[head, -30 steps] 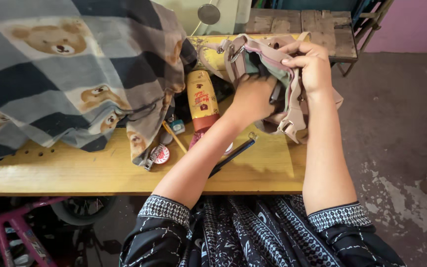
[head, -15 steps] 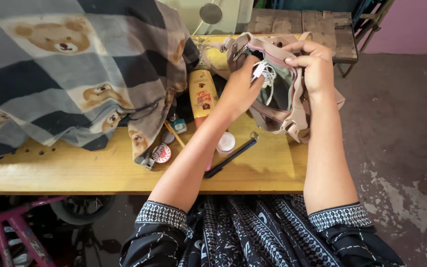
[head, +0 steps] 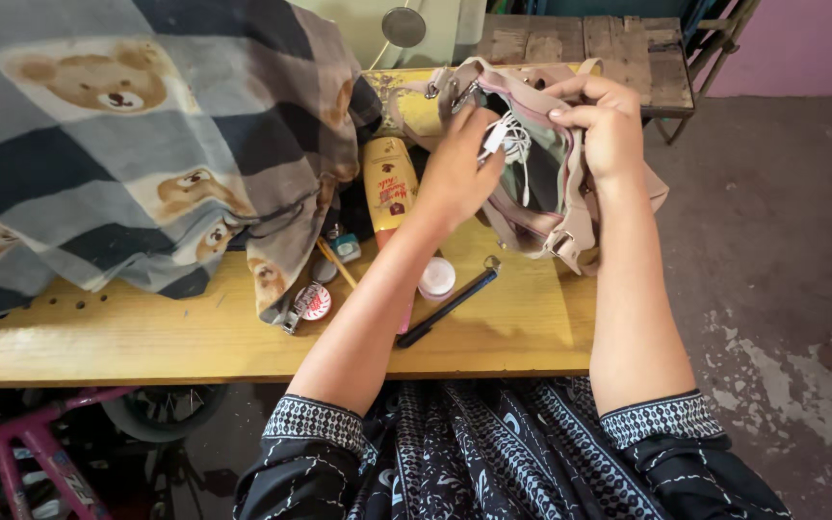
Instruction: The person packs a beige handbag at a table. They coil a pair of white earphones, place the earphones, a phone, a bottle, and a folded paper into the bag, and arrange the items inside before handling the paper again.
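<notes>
A beige handbag (head: 570, 217) with pink trim stands open on the far right of the wooden table (head: 195, 332). My right hand (head: 604, 125) grips the bag's upper rim and holds it open. My left hand (head: 459, 173) is just above the opening, closed on a tangle of white earphone cable (head: 512, 144) that trails down into the bag.
A checked cloth with teddy bears (head: 146, 144) covers the table's left. Near it lie a yellow bottle (head: 390, 188), a small round white jar (head: 436, 277), a black pen (head: 450, 306), a pencil (head: 337, 262) and a small round tin (head: 315, 300). A pink bicycle frame (head: 31, 443) is below.
My left hand was inside the bag; it has come out holding the white earphone cable and lifted it slightly up and left. My right hand still holds the rim.
</notes>
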